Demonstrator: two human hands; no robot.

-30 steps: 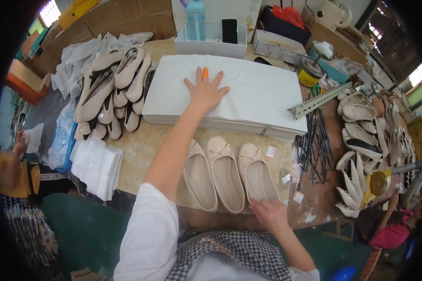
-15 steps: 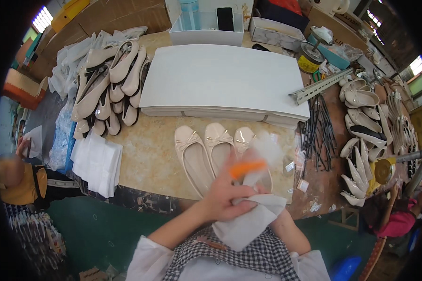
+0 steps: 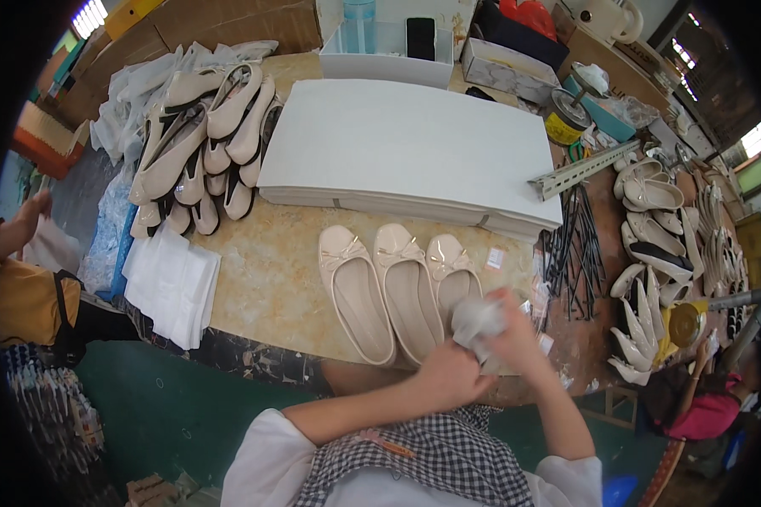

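A: Head view. State of the hands?

B: Right hand (image 3: 516,331): fingers closed, gripping a crumpled white sheet (image 3: 477,321). Left hand (image 3: 452,374): fingers curled, close under the sheet's lower end; motion blur, so whether it also grips the sheet cannot be made out.

A: Position of the sheet?

B: Above the opening of the right-hand beige flat (image 3: 448,258), hiding part of it. Contact with the shoe is unclear.

A: Neighbouring shoes?

B: Middle flat (image 3: 407,287) and left-hand flat (image 3: 355,291) lie alongside in a row, bow-trimmed toes pointing away from the wearer, on the marbled table top (image 3: 266,283).

A: Surroundings?

B: Behind the row, a stack of white sheets (image 3: 406,144). At left, a heap of beige shoes (image 3: 203,148), with folded white sheeting (image 3: 173,283) nearer the wearer. At right, a bundle of thin black rods (image 3: 573,253).
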